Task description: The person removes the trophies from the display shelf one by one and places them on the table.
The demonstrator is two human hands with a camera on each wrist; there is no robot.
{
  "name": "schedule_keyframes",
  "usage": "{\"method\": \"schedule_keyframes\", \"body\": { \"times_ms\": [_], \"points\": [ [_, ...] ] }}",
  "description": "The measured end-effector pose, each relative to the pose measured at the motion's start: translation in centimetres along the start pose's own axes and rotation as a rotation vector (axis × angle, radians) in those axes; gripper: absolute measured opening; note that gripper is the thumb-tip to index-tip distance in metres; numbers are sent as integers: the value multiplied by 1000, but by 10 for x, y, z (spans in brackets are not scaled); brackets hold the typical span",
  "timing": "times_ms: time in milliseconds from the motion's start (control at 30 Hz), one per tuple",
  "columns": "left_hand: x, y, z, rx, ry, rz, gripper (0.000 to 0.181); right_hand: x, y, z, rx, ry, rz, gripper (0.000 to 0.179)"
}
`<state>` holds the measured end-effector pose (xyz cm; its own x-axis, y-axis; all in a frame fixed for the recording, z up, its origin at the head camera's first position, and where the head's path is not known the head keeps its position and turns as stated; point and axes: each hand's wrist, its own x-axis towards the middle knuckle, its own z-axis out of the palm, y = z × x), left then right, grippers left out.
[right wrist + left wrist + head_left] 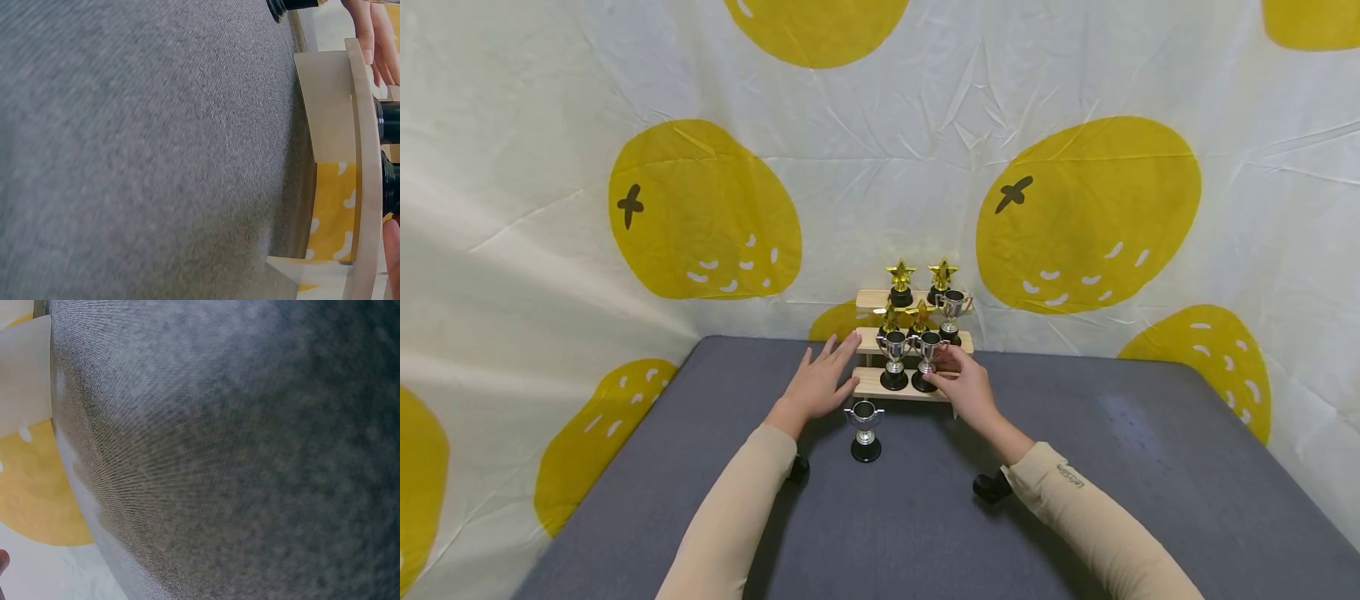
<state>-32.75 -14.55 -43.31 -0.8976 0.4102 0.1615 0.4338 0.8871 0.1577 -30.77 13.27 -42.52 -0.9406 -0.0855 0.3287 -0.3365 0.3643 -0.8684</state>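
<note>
A small silver trophy cup [927, 350] with a black base stands on the lowest step of a wooden tiered stand [868, 382]. My right hand [970, 390] pinches it low down, with the thumb near its base. Just left of it on that step is another silver trophy cup [894, 354]. My left hand [820, 379], fingers extended, is at the stand's left side; whether it touches the wood is hard to tell. In front of the stand, a third silver trophy cup [865, 429] stands upright on the table. In the right wrist view, two black bases [390, 122] show at the step's edge.
Two gold star trophies [900, 279] stand on the top step. The middle step bears two more gold stars [921, 315], partly hidden, and a silver cup [952, 310] at its right end. Behind the grey table [1075, 467] hangs a white cloth [887, 192] printed with yellow fruit.
</note>
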Motion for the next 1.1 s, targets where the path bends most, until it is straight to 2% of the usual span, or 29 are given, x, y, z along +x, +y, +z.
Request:
{"method": "schedule_keyframes", "body": {
  "times_ms": [367, 700, 1100],
  "points": [
    [0, -1, 0, -4, 17, 7, 74, -7, -4, -11, -46, -11, -30, 41],
    [-1, -1, 0, -6, 13, 3, 74, -11, -4, -17, -66, -10, -14, 42],
    [1, -2, 3, -8, 22, 6, 74, -19, -5, -21, -37, -26, -52, 36]
  ]
}}
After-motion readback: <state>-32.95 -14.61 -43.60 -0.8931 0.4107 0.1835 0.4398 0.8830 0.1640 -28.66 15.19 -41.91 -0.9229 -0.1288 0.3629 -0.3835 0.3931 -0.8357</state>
